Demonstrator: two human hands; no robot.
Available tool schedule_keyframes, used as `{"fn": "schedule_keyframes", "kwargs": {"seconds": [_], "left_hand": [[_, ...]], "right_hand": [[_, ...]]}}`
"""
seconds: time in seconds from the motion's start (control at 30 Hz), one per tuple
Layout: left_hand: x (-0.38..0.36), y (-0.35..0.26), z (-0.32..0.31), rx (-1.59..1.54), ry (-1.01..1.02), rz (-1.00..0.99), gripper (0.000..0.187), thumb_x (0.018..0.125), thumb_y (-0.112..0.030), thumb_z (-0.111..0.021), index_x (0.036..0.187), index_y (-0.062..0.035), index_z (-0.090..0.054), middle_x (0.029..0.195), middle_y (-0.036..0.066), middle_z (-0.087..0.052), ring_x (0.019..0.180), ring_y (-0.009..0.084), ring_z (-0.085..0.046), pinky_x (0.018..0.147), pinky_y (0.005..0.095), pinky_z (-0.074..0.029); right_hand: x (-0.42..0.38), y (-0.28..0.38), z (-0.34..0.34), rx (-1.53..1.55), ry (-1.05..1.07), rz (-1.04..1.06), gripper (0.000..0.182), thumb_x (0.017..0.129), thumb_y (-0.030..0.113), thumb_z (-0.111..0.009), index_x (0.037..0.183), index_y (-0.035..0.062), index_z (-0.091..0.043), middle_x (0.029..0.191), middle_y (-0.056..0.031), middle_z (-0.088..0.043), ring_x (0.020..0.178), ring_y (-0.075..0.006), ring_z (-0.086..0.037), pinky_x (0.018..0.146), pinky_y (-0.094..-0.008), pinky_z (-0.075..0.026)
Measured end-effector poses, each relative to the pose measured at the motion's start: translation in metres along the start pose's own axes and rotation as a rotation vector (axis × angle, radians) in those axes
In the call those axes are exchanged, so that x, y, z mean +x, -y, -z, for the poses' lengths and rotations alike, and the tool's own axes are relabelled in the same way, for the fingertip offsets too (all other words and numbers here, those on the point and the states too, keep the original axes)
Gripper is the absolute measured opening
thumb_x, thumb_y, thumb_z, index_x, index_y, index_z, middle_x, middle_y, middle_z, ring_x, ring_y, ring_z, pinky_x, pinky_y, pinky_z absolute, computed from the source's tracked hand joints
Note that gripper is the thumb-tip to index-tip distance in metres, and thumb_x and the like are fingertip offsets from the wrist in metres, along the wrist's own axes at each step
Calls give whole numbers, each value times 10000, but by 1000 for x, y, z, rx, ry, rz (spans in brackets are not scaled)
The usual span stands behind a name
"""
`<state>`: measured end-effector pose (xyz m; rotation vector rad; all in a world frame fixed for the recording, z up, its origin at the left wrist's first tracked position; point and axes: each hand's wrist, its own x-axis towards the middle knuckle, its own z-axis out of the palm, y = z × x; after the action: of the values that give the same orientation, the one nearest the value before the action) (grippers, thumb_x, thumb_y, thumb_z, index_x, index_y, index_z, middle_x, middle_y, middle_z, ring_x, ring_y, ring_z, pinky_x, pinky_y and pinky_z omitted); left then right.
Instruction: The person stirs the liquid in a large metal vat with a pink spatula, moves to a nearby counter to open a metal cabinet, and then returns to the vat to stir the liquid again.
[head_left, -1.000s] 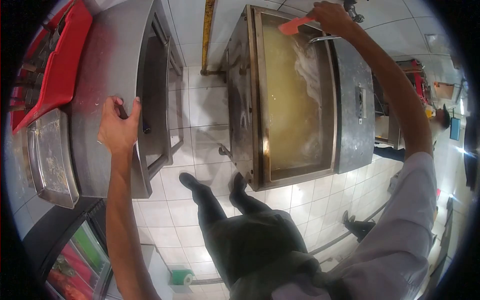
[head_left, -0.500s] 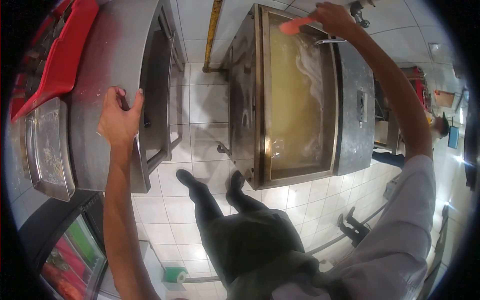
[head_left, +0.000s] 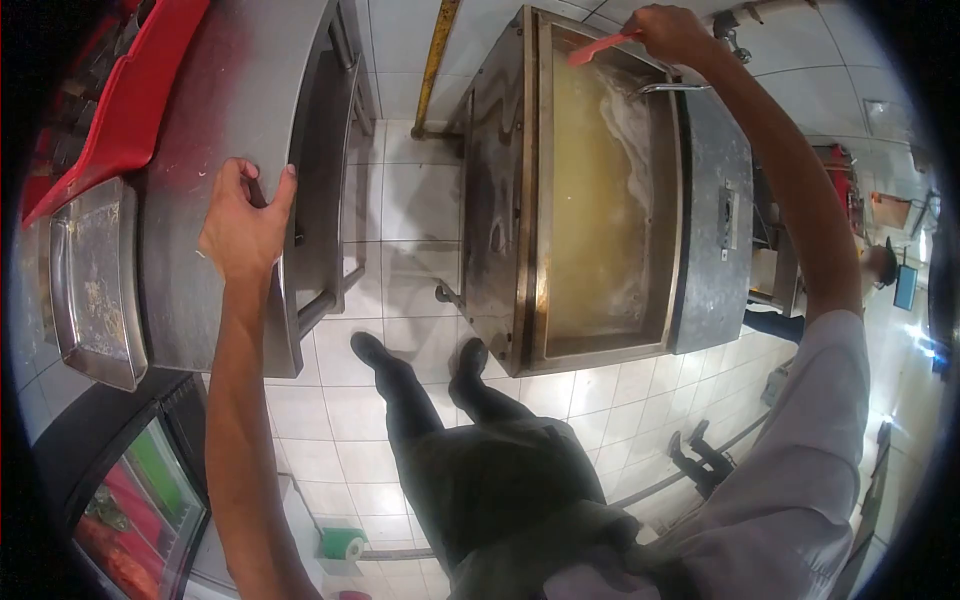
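Observation:
My right hand (head_left: 672,34) is closed around the handle of a flat pink-orange tool (head_left: 598,48), which looks like a brush or scraper. The tool's head is over the far left corner of a deep steel vat (head_left: 530,290). Cloudy yellowish liquid (head_left: 590,210) with white foam along its right side fills the vat. On the left, my left hand (head_left: 246,222) is at the edge of a steel table (head_left: 190,290). Its fingers are bent, its thumb stands apart, and nothing shows in it.
A red bin (head_left: 125,130) and a shallow steel tray (head_left: 98,290) are at the far left. A bent metal pipe (head_left: 672,88) reaches over the vat's right rim. A yellow pole (head_left: 437,65) stands between table and vat. Another person's legs (head_left: 703,460) show at lower right.
The pink-orange tool has turned and now shows a narrower side, still in my right hand near the same corner. My left hand stays at the table edge. The view has shifted slightly.

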<state>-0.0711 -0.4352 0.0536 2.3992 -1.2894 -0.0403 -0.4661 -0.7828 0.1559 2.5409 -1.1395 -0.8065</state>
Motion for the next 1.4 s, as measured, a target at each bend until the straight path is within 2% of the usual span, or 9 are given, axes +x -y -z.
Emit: {"fn": "schedule_keyframes", "kwargs": {"seconds": [0.07, 0.37, 0.57, 0.67, 0.77, 0.87, 1.17, 1.27, 1.4], "left_hand": [[0, 0, 0, -7, -7, 3, 437, 818, -503, -730, 946, -121, -560, 791, 25, -561, 692, 198, -556, 649, 374, -442], [2, 0, 3, -21, 47, 38, 419, 798, -484, -736, 950, -134, -563, 838, 27, -594, 748, 234, -606, 678, 395, -462], [1, 5, -3, -20, -18, -7, 440, 815, -522, -728, 950, -140, -557, 765, 13, -541, 681, 195, -554, 652, 374, -443], [0, 3, -2, -15, -12, -5, 441, 813, -524, -730, 950, -141, -559, 764, 10, -543, 677, 195, -556, 652, 376, -445], [1, 1, 0, 8, 22, 18, 422, 802, -493, -735, 944, -141, -553, 824, 21, -597, 736, 231, -608, 679, 396, -464], [1, 4, -2, -12, 4, 7, 436, 811, -518, -734, 955, -142, -566, 787, 10, -558, 698, 190, -563, 661, 373, -449], [1, 5, -2, -9, 5, -9, 423, 822, -510, -727, 947, -139, -569, 794, 11, -568, 691, 187, -560, 651, 364, -443], [1, 7, -4, -8, -7, -14, 425, 823, -512, -726, 947, -138, -567, 791, 11, -566, 690, 190, -558, 645, 365, -440], [1, 4, 0, -18, 9, 0, 423, 821, -511, -728, 943, -140, -567, 784, 7, -558, 684, 190, -557, 642, 367, -441]], "right_hand": [[13, -33, -43, -49, -132, 30, 216, 913, 178, -599, 1085, 225, -721, 1034, -46, -690, 1011, -282, -660, 836, -433, -538], [2, -42, -43, -90, 35, -167, 189, 911, 205, -587, 1064, 179, -695, 1036, -54, -693, 1008, -296, -673, 843, -463, -550], [5, -51, -52, -45, -136, 12, 167, 892, 191, -608, 1032, 142, -687, 1048, -91, -700, 991, -317, -684, 829, -459, -557], [6, -31, -34, 21, -68, -115, 171, 916, 189, -594, 1034, 209, -716, 1048, -33, -687, 1022, -269, -657, 859, -442, -532], [14, -47, -55, -61, -104, -27, 172, 920, 196, -583, 1040, 214, -706, 1052, -34, -687, 1026, -276, -656, 859, -442, -534], [12, -47, -61, -168, -60, -72, 164, 888, 204, -615, 1020, 137, -684, 1040, -83, -702, 999, -310, -682, 828, -461, -557], [13, -28, -41, -60, -72, -69, 166, 896, 218, -611, 1025, 172, -706, 1028, -90, -706, 1000, -306, -673, 831, -451, -545], [10, -32, -53, -206, -4, -138, 180, 887, 228, -628, 1025, 115, -650, 999, -109, -701, 1002, -317, -677, 823, -466, -552], [6, -28, -52, -139, 1, -118, 181, 897, 230, -615, 1021, 103, -649, 1010, -130, -695, 1014, -318, -675, 829, -466, -553]]}}
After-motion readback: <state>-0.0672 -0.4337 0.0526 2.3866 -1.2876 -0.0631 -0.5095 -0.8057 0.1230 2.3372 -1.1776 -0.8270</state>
